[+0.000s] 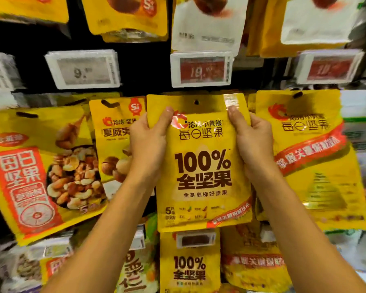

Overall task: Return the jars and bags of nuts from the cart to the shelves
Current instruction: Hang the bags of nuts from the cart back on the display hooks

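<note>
A yellow bag of nuts [203,187] printed "100%" is held upright in front of the hanging display. My left hand [148,144] grips its upper left edge, thumb on the front. My right hand [251,140] grips the upper right edge the same way. The bag's round hang hole [196,101] sits near the top, just below the red price tag [201,69]. I cannot see the peg behind the bag, nor whether the hole is on it.
More yellow nut bags hang left [40,174], behind my left hand [114,140] and right [313,161]. A matching "100%" bag [189,267] hangs below. Another row of bags [127,15] and white price tags [84,69] run above. No cart is in view.
</note>
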{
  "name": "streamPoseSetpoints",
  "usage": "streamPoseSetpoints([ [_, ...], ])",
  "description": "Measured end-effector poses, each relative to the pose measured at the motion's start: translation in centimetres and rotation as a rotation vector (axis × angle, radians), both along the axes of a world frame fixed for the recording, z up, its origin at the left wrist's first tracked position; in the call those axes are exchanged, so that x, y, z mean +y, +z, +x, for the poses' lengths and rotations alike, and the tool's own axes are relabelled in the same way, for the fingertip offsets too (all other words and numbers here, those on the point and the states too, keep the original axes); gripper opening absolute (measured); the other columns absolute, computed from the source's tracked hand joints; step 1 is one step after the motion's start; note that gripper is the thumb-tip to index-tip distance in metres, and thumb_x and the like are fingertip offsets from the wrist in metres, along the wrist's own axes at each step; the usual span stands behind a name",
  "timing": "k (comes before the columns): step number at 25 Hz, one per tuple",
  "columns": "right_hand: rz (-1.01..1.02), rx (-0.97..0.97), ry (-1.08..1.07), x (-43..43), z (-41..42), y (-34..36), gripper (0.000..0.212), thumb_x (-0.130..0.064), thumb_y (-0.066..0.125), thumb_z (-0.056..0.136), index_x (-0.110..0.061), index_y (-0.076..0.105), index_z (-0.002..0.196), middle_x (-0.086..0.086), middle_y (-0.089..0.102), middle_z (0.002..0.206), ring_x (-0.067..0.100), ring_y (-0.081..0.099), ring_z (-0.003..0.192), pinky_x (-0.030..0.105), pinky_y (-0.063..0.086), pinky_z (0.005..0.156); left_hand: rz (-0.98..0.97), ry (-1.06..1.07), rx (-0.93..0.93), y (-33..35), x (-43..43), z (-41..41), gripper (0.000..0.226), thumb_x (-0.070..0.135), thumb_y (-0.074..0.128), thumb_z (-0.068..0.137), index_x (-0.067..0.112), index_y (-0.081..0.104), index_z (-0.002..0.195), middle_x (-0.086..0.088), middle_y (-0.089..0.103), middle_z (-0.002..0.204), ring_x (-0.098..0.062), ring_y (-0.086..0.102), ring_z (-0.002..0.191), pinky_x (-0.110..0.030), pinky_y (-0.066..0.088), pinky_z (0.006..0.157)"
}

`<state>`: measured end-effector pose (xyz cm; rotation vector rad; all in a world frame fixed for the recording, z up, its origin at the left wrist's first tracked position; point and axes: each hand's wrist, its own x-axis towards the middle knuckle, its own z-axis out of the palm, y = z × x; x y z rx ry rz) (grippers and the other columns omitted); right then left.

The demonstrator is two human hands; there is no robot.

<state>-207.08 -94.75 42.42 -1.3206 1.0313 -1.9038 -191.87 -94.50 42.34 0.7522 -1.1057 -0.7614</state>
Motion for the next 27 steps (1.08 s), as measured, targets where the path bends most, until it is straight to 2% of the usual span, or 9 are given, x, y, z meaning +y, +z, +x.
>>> streamPoseSetpoints([
  [5, 0.025, 0.049, -0.005, -2.8, -0.2, -1.0, 0.026, -0.036, 0.055, 0.092, -0.022, 0.064, 0.072, 0.006, 0.07, 0.075, 0.028, 0.069, 0.075, 0.041, 0.056, 0.068, 0.003, 0.087, -0.023, -0.5, -2.3, -0.1, 0.012, 0.026, 0.058, 0.092, 0.02, 0.064, 0.085, 0.002, 0.074, 0.073, -0.016, 0.072, 0.067, -0.024, 0.055, 0.054],
  [11, -0.019, 0.267, -0.261, -5.0, 0.2, -2.3, 0.031, -0.041, 0.047, 0.094, -0.013, 0.06, 0.098, -0.006, 0.063, 0.081, -0.002, 0.055, 0.067, 0.003, 0.042, 0.052, 0.106, 0.178, -0.102, -2.8, -4.9, 0.0, 0.017, 0.037, 0.059, 0.089, 0.022, 0.063, 0.096, -0.002, 0.071, 0.1, -0.018, 0.067, 0.097, -0.043, 0.053, 0.089],
  [12, -0.047, 0.288, -0.303, -4.8, 0.4, -2.7, 0.034, -0.038, 0.047, 0.095, -0.008, 0.057, 0.108, -0.008, 0.06, 0.084, -0.004, 0.052, 0.07, -0.001, 0.039, 0.056, 0.125, 0.195, -0.144, -3.4, -4.8, 0.3, 0.025, 0.037, 0.056, 0.09, 0.018, 0.062, 0.106, -0.003, 0.068, 0.109, -0.018, 0.064, 0.103, -0.043, 0.051, 0.094],
  [14, -0.119, 0.363, -0.37, -3.9, 0.8, -4.0, 0.046, -0.029, 0.05, 0.095, -0.003, 0.04, 0.132, 0.003, 0.056, 0.119, -0.002, 0.048, 0.104, -0.009, 0.031, 0.078, 0.129, 0.256, -0.238, -4.7, -3.7, 1.2, 0.037, 0.032, 0.053, 0.094, 0.013, 0.054, 0.125, 0.001, 0.061, 0.119, -0.011, 0.058, 0.11, -0.035, 0.048, 0.098],
  [15, -0.167, 0.438, -0.425, -3.1, 1.3, -4.9, 0.054, -0.024, 0.051, 0.095, 0.0, 0.032, 0.139, 0.012, 0.043, 0.137, 0.005, 0.035, 0.122, -0.008, 0.02, 0.092, 0.107, 0.3, -0.285, -5.3, -2.6, 2.0, 0.038, 0.03, 0.053, 0.094, 0.014, 0.05, 0.129, 0.005, 0.059, 0.119, -0.006, 0.056, 0.11, -0.027, 0.047, 0.098],
  [17, -0.33, 0.56, -0.471, -0.8, 3.0, -7.2, 0.051, -0.012, 0.051, 0.093, 0.006, 0.034, 0.137, 0.024, 0.032, 0.143, 0.017, 0.026, 0.133, 0.003, 0.013, 0.107, 0.07, 0.38, -0.364, -6.8, 0.5, 4.0, 0.034, 0.027, 0.055, 0.093, 0.017, 0.053, 0.126, 0.01, 0.06, 0.112, -0.001, 0.057, 0.103, -0.014, 0.047, 0.09],
  [20, -0.44, 0.6, -0.136, 3.8, 7.5, -12.3, 0.026, -0.009, 0.047, 0.092, 0.003, 0.057, 0.112, 0.017, 0.054, 0.115, 0.012, 0.048, 0.11, 0.01, 0.036, 0.096, 0.121, 0.313, -0.296, -10.1, 7.6, 8.0, 0.013, 0.02, 0.055, 0.093, 0.02, 0.068, 0.094, 0.006, 0.072, 0.086, -0.006, 0.067, 0.082, -0.017, 0.052, 0.073],
  [23, -0.182, 0.572, 0.358, 10.0, 15.1, -17.3, 0.018, -0.014, 0.048, 0.091, -0.006, 0.064, 0.094, 0.004, 0.061, 0.09, 0.006, 0.055, 0.082, 0.024, 0.047, 0.074, 0.344, 0.456, -0.131, -15.2, 17.1, 13.8, 0.028, 0.011, 0.051, 0.093, 0.02, 0.068, 0.073, 0.003, 0.07, 0.066, -0.008, 0.063, 0.062, -0.017, 0.05, 0.061],
  [27, 0.058, 0.642, 0.878, 21.4, 25.7, -23.2, 0.025, -0.032, 0.045, 0.089, -0.017, 0.065, 0.089, 0.003, 0.069, 0.081, 0.018, 0.066, 0.075, 0.039, 0.053, 0.068, 0.59, 0.789, 0.137, -22.3, 32.0, 20.2, 0.031, 0.009, 0.048, 0.095, 0.011, 0.066, 0.07, 0.003, 0.065, 0.057, -0.004, 0.057, 0.052, -0.014, 0.048, 0.053],
])
